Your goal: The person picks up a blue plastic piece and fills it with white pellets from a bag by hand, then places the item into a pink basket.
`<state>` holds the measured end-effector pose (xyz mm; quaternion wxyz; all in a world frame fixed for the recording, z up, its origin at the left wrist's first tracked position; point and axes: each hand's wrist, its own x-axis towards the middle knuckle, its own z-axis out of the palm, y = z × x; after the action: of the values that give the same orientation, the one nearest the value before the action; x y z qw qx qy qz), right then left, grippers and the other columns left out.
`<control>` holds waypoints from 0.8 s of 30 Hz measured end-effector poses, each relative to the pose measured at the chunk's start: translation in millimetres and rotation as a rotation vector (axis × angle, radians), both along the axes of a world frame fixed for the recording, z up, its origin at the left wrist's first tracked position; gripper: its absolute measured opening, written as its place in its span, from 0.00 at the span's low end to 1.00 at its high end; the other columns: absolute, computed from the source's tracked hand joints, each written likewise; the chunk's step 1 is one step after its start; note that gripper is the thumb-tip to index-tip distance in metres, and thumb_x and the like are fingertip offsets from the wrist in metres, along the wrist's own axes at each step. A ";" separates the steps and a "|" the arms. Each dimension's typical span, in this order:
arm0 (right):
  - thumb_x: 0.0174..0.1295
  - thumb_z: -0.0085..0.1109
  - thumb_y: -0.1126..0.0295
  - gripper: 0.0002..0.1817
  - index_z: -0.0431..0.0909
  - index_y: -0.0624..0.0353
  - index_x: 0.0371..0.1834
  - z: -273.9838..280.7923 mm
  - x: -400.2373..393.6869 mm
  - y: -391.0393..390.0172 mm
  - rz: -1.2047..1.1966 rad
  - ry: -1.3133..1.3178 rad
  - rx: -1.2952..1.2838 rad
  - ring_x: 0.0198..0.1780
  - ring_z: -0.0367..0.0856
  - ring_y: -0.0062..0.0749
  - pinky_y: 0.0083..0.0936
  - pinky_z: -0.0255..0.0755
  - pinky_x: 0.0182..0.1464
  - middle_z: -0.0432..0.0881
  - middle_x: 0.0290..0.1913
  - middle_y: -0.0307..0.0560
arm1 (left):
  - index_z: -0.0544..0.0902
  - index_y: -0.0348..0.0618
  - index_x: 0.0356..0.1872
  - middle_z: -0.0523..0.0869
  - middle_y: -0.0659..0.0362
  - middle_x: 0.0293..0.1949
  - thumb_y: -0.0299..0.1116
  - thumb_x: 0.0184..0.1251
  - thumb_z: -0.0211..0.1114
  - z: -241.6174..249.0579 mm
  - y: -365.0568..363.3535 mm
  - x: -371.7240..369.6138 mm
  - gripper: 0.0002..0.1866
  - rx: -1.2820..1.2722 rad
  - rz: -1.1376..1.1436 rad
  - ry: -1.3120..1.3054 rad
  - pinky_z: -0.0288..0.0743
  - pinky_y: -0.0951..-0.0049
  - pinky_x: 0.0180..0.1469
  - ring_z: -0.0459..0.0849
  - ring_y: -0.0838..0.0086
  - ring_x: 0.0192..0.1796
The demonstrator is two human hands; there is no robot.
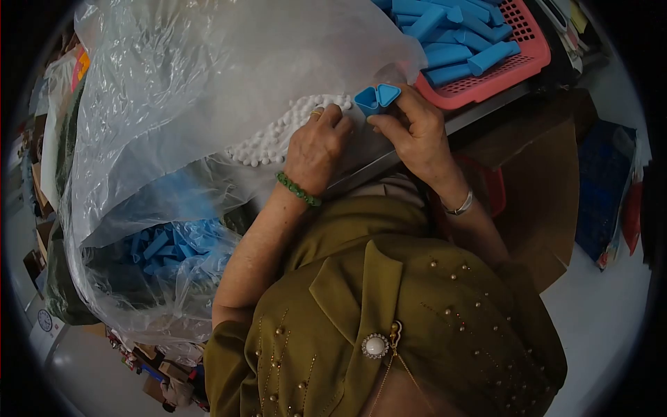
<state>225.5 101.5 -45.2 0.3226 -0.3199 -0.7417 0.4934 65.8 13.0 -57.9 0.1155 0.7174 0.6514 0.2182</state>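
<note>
My right hand (415,132) pinches a small blue triangular case (367,102), whose hinged lid stands open beside its hollow body. To the left, my left hand (318,147) rests at the pile of small white round pieces (267,142), its fingers curled and their tips hidden beneath the hand. Whatever those fingers hold cannot be made out. The white pieces lie spread on clear plastic sheeting, just left of the blue case.
A pink basket (538,57) full of blue cases stands at the upper right. Plastic sheeting (208,62) covers the upper left. Inside a clear bag (104,278) at the lower left are more blue pieces. A metal edge (486,104) runs below the basket.
</note>
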 end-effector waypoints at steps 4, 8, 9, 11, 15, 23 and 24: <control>0.55 0.61 0.83 0.13 0.76 0.63 0.45 -0.2 1.2 1.6 0.012 0.002 0.037 0.31 0.76 0.21 0.19 0.70 0.33 0.75 0.35 0.41 | 0.81 0.41 0.38 0.79 0.55 0.34 0.21 0.52 0.64 3.2 -0.4 -7.8 0.10 -0.013 0.042 -0.040 0.75 0.66 0.36 0.81 0.61 0.36; 0.55 0.61 0.82 0.16 0.76 0.62 0.47 3.7 -2.3 -0.3 0.066 0.012 0.084 0.38 0.79 0.34 0.26 0.73 0.38 0.78 0.38 0.47 | 0.83 0.39 0.39 0.84 0.58 0.36 0.18 0.55 0.68 43.1 -0.3 -8.9 0.11 -0.005 0.340 -0.534 0.73 0.79 0.37 0.81 0.77 0.35; 0.55 0.61 0.81 0.16 0.75 0.63 0.48 3.7 -4.1 -0.9 0.101 0.027 0.094 0.40 0.80 0.43 0.31 0.73 0.40 0.78 0.40 0.52 | 0.83 0.38 0.39 0.84 0.59 0.37 0.18 0.56 0.68 47.0 -0.7 -10.3 0.10 0.066 0.336 -0.678 0.74 0.79 0.38 0.81 0.78 0.36; 0.55 0.61 0.81 0.16 0.75 0.63 0.48 4.4 -8.0 -3.4 0.118 0.042 0.068 0.41 0.80 0.44 0.32 0.73 0.41 0.78 0.41 0.52 | 0.83 0.35 0.41 0.85 0.60 0.41 0.17 0.58 0.67 48.5 -2.4 -12.5 0.10 0.150 0.300 -0.857 0.74 0.79 0.41 0.81 0.78 0.41; 0.55 0.61 0.82 0.17 0.75 0.62 0.48 4.3 -10.9 -6.4 0.118 0.079 0.018 0.43 0.80 0.46 0.33 0.73 0.42 0.79 0.41 0.52 | 0.83 0.35 0.41 0.85 0.60 0.41 0.18 0.58 0.68 49.8 2.4 -11.5 0.10 0.131 0.165 -0.806 0.74 0.78 0.43 0.81 0.77 0.43; 0.55 0.62 0.80 0.16 0.74 0.62 0.48 4.5 -0.7 -0.1 0.032 0.024 0.017 0.35 0.77 0.40 0.30 0.72 0.38 0.78 0.37 0.48 | 0.83 0.42 0.35 0.82 0.56 0.34 0.22 0.50 0.67 16.7 -0.4 -10.1 0.09 0.050 0.082 -0.175 0.75 0.64 0.40 0.79 0.59 0.39; 0.55 0.63 0.80 0.16 0.74 0.62 0.48 3.5 0.3 0.1 0.007 0.032 -0.020 0.33 0.76 0.38 0.29 0.72 0.37 0.77 0.36 0.48 | 0.83 0.42 0.35 0.82 0.56 0.34 0.22 0.50 0.67 9.7 -2.0 -6.5 0.09 0.049 0.081 -0.174 0.75 0.64 0.40 0.79 0.59 0.39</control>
<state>225.8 101.6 -41.7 0.3293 -0.3125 -0.7326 0.5071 59.3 11.0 -48.2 0.1451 0.6713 0.6619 0.3004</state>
